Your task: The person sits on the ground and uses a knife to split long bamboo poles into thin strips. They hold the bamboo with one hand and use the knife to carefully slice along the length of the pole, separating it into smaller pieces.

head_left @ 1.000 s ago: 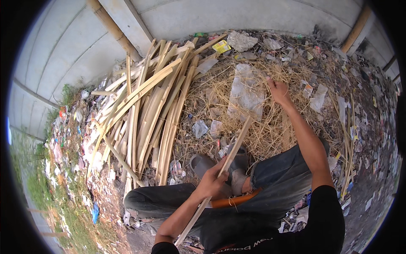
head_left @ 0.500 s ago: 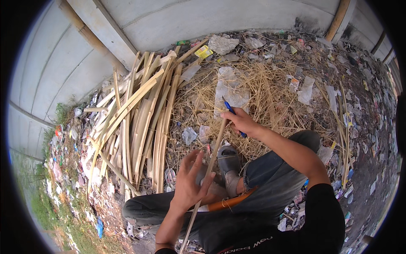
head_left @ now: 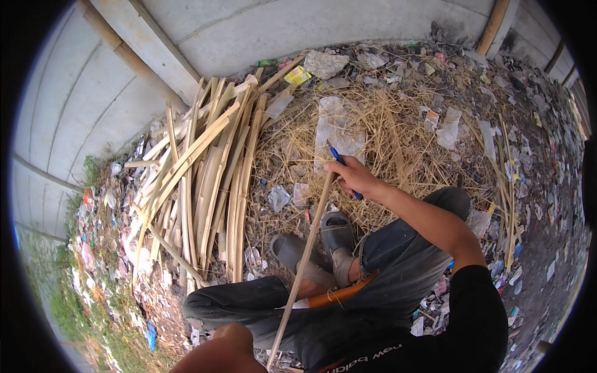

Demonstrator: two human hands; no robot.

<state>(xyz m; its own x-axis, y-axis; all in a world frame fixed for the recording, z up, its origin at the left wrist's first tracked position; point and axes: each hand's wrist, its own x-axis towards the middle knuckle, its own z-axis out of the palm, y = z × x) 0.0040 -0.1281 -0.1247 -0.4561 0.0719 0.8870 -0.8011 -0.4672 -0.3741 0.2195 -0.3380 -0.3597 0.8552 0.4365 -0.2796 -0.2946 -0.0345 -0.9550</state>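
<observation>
My right hand [head_left: 356, 176] is closed around a blue-handled knife [head_left: 336, 155]. The same hand pinches the upper end of a long, thin bamboo strip [head_left: 303, 267], which slants down toward me across my lap and runs out at the lower edge. At the bottom, just left of the strip's lower part, is my left hand [head_left: 235, 340]; it is bent away and its fingers are hidden. Fine shavings and fibres [head_left: 398, 133] lie heaped on the ground beyond the knife.
To the left, a large pile of split bamboo strips [head_left: 211, 180] leans near the grey wall [head_left: 323, 25]. An orange object [head_left: 342, 294] lies across my lap by my sandalled feet. Litter, plastic sheets [head_left: 341, 127] and a stone [head_left: 326, 64] cover the ground. More thin strips [head_left: 505, 186] lie to the right.
My left hand has moved from beside the middle of the strip, fingers spread, down to the lower edge. My right hand, the knife and the strip have hardly moved.
</observation>
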